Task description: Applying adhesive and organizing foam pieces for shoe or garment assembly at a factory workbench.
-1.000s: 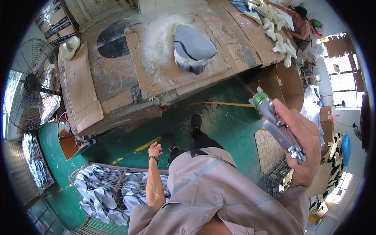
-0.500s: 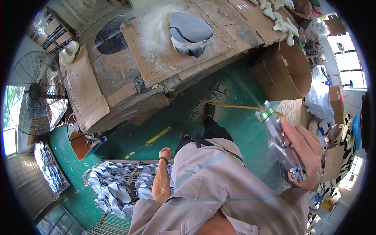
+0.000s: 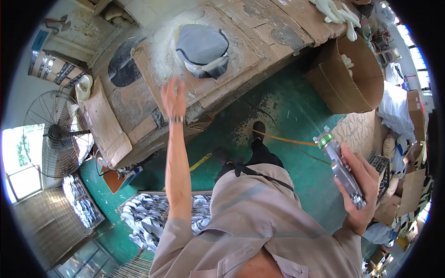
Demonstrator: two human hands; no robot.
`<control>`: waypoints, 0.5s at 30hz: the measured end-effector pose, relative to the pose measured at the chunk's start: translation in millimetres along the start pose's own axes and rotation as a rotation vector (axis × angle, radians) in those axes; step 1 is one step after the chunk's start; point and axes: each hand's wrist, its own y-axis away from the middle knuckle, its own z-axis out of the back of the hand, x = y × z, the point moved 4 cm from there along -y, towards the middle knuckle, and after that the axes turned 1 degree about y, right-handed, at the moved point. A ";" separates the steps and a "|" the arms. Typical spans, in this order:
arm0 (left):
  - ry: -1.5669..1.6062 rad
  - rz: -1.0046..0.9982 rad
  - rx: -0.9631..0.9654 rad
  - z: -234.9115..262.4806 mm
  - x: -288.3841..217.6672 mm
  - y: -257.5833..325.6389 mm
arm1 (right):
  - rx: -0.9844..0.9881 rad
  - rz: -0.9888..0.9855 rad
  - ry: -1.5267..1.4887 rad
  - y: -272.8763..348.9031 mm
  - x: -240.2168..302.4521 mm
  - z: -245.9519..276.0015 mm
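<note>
We saw the spray gun (image 3: pixel 340 169), a grey metal tool with a green ring near its tip, gripped in the right hand (image 3: pixel 359 183) out at the right side of the body, above the green floor (image 3: pixel 282 125). The fingers were wrapped round its lower part and the tip pointed up and to the left. A thin orange hose (image 3: pixel 282 138) lay across the floor just beside the tip.

The left hand (image 3: pixel 174 99) was stretched far out with its fingers spread and loose, grasping nothing, over the near edge of the tabletop (image 3: pixel 259 28). A metal watch (image 3: pixel 176 120) sat on that wrist. Whether the hand touched the surface, we could not tell.

The tabletop was covered with worn cardboard sheets dusted with pale powder. On it, just beyond the left hand, lay a grey padded piece (image 3: pixel 202 48) with a lighter underside. White gloves (image 3: pixel 334 11) lay at the far right end.

To the right of the tabletop stood an open cardboard box (image 3: pixel 359 76). At the far left stood a fan (image 3: pixel 55 134). Near the left side, below the arm, a wire basket (image 3: pixel 157 215) held folded black-and-white patterned cloth.
</note>
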 end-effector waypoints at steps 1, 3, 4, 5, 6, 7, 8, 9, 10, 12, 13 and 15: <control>-0.104 -0.113 0.011 -12.9 -17.2 -39.1 | -0.062 0.024 0.010 -6.7 -8.8 7.6; -0.362 -0.270 0.103 -57.1 -42.1 -104.1 | -0.012 0.020 -0.041 -12.3 -25.5 23.8; -0.567 -0.283 0.173 -63.0 -31.5 -122.7 | 0.071 0.049 -0.108 -21.2 -40.3 21.6; -0.596 -0.286 0.186 -68.3 -24.3 -141.1 | 0.107 0.181 -0.097 -31.1 -50.1 25.2; -0.672 -0.158 0.326 -76.8 -9.7 -158.9 | 0.108 0.171 -0.124 -39.0 -58.2 29.2; -0.717 -0.056 0.478 -103.8 -8.3 -176.5 | 0.098 0.174 -0.098 -43.3 -59.7 38.3; -0.734 -0.072 0.498 -111.4 -5.2 -190.0 | 0.101 0.196 -0.090 -50.4 -68.1 40.3; -0.737 -0.061 0.547 -116.4 -2.6 -201.2 | 0.135 0.262 -0.125 -57.4 -78.3 40.8; -0.740 -0.045 0.595 -122.6 0.7 -208.7 | 0.132 0.247 -0.144 -62.2 -90.2 42.0; -0.743 -0.017 0.639 -133.1 5.6 -210.8 | 0.268 0.295 -0.181 -70.5 -109.0 38.0; -0.695 -0.011 0.661 -138.8 8.0 -210.7 | 0.275 0.257 -0.148 -75.5 -116.5 38.7; -0.677 0.022 0.655 -121.3 30.3 -214.3 | 0.297 0.282 -0.226 -88.2 -132.8 38.2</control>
